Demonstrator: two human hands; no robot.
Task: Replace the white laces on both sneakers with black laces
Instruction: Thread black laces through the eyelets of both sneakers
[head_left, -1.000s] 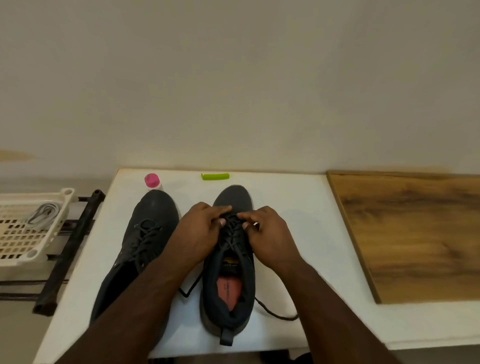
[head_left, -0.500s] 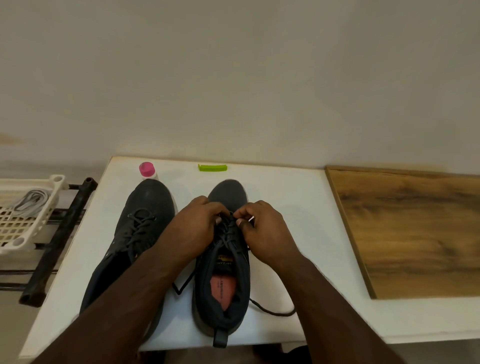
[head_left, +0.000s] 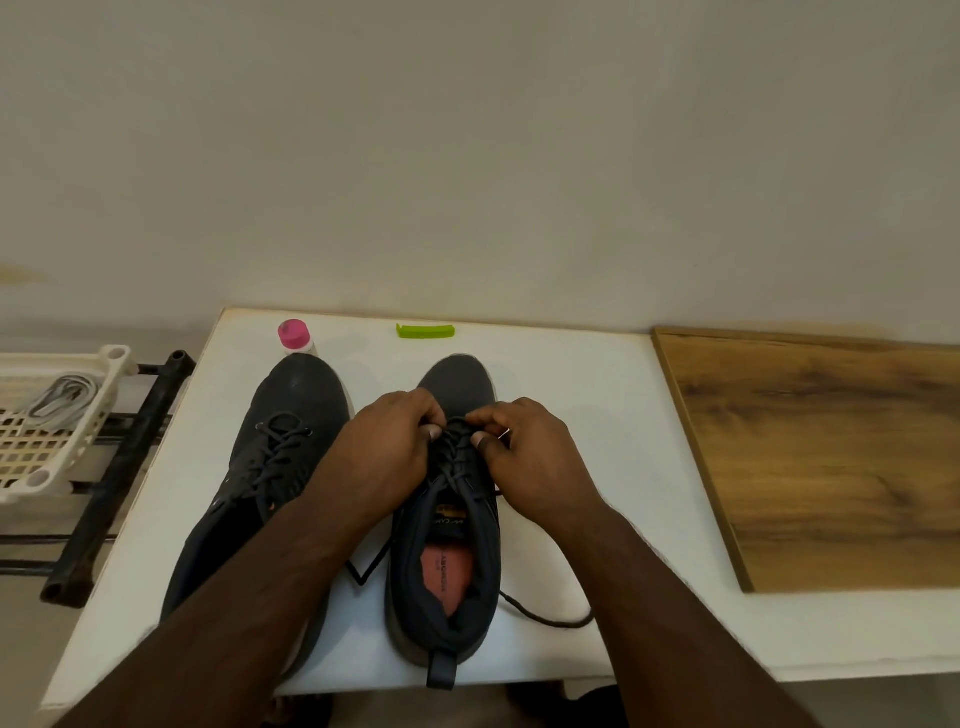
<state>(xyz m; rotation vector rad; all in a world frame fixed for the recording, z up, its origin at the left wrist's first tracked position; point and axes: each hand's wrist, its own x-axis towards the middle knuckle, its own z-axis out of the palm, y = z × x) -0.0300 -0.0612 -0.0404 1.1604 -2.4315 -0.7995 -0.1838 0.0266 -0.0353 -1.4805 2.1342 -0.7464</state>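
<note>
Two dark sneakers stand side by side on a white table (head_left: 597, 395), toes pointing away from me. The left sneaker (head_left: 291, 410) is threaded with a black lace. The right sneaker (head_left: 457, 561) carries a black lace (head_left: 457, 457) whose loose ends trail onto the table at both sides. My left hand (head_left: 384, 452) and my right hand (head_left: 535, 457) meet over its upper eyelets, fingertips pinching the lace there. White laces (head_left: 62, 400) lie bundled in a cream basket (head_left: 31, 467) to the left.
A pink-capped bottle (head_left: 294, 336) and a green clip (head_left: 426, 330) sit at the table's far edge. A wooden board (head_left: 831, 457) lies at the right. A black metal rack (head_left: 130, 457) supports the basket left of the table.
Both hands stay pinched at the right sneaker's upper lacing with only slight finger shifts. The camera has tilted a little, moving the scene up in the frame.
</note>
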